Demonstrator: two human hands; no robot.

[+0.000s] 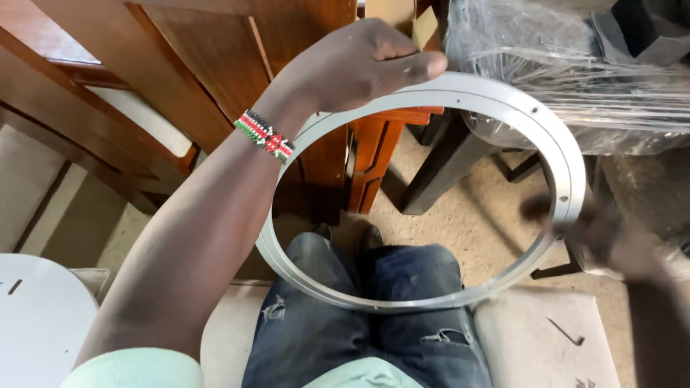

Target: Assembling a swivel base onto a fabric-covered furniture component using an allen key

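A large flat silver metal ring [496, 108] with small holes in its face hangs tilted over my knees. My left hand [363, 65], with a beaded bracelet at the wrist, grips its upper left rim, thumb on top. My right hand [596, 233] is blurred by motion at the ring's right edge, fingers closed around the rim. Through the ring I see my blue ripped jeans and dark shoes.
Brown wooden furniture [215, 57] stands ahead and left. A plastic-wrapped bundle [575, 65] sits at the upper right on dark legs. A white round panel [36, 316] lies at the lower left. I sit on a beige cushion [546, 338]. The floor is sandy.
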